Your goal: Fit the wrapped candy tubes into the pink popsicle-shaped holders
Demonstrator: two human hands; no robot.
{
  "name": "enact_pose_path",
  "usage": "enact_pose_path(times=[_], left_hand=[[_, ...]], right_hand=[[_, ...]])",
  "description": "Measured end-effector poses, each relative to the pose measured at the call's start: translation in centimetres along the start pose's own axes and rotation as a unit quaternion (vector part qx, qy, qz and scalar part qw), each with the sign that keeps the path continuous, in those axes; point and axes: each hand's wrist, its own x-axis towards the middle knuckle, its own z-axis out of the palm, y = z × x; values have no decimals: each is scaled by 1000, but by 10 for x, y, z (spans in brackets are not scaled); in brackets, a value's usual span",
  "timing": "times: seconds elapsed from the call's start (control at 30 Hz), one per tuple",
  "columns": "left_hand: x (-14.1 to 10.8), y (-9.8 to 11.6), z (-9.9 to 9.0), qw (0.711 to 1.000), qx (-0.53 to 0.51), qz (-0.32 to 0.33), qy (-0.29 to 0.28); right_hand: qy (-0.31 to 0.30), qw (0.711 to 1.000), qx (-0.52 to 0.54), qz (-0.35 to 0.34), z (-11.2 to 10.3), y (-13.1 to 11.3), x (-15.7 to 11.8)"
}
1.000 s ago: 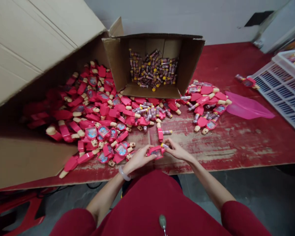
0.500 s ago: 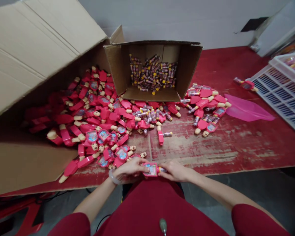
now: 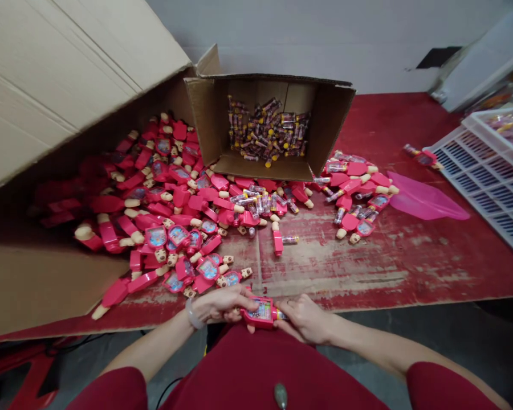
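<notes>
At the table's front edge my left hand is closed on a pink plastic toy with a printed picture window, its thumb on the window. My right hand pinches a small clear tube at the toy's right end. Tube and toy meet in line; how they join is hidden by my fingers. Beyond my left hand lies a heap of similar pink toys with beige, spotted ends. One more pink toy lies further back, beside a tube with a yellow cap.
A large cardboard box on its side spills pink toys at left. A smaller carton holds several tubes. Right of it lie mixed toys and tubes, a translucent pink sheet-like piece and a white slatted basket.
Both hands have moved slightly down and closer to my body, with the toy and tube still between them. The view has shifted a little. Nothing was let go.
</notes>
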Motion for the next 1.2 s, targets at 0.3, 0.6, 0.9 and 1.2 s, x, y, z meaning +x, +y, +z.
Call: enact_pose_path(times=[0.3,0.6,0.9,1.2], left_hand=[[-6,13,19,996,-22,58,65],[8,2,28,996,-63,-9,-58],[-25,48,38,846,433,187,248],[-13,55,19,498,717,277,402]], right_hand=[[-16,999,41,23,-24,11,4],[-36,979,-194,-40,-55,30,26],[-102,971,-171,134,-98,17,55],[-93,968,-61,226,-128,26,71]])
